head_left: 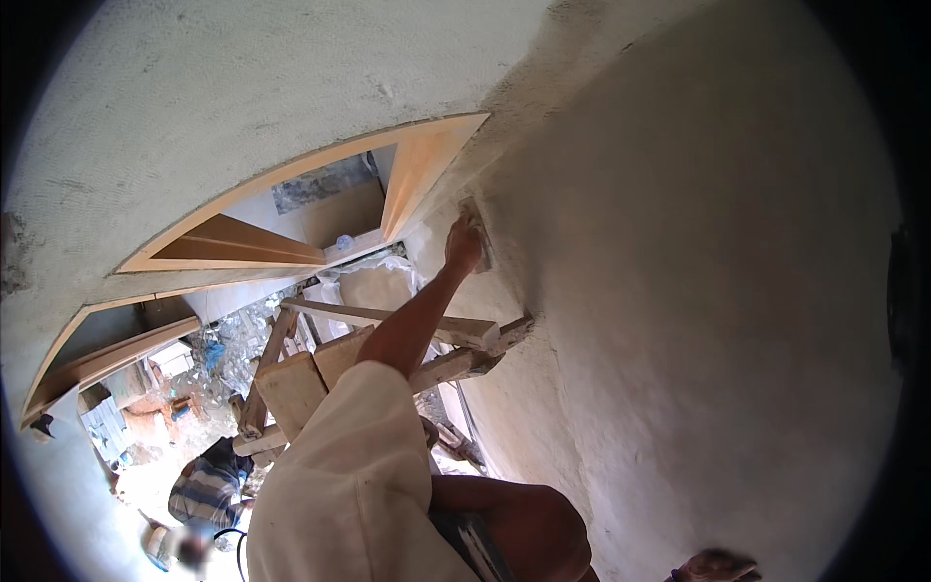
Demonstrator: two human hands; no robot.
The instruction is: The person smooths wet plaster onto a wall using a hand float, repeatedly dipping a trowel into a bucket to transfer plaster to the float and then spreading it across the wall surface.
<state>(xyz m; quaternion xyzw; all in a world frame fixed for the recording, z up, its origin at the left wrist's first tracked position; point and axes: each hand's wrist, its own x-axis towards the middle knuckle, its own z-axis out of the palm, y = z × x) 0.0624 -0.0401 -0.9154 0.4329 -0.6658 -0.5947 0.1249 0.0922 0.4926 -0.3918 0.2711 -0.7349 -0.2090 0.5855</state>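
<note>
My left arm, in a cream sleeve, reaches up and away to the plastered wall (698, 291). At its end my left hand (465, 242) is closed on a plastering float (486, 254), a flat narrow tool lying against the wall near the corner. The hand covers most of the tool's grip. My right hand (718, 565) shows at the lower right edge beside the wall, partly cut off, its fingers stretched out and nothing visible in them. The plaster is darker toward the top and right.
Wooden scaffold beams (465, 330) and boards (291, 393) stand below my arm, one beam end at the wall. Left are wood-framed openings (417, 179). Far below, a person in a checked shirt (206, 490) is among rubble (238, 339). My bent bare limb (529, 524) is at the bottom.
</note>
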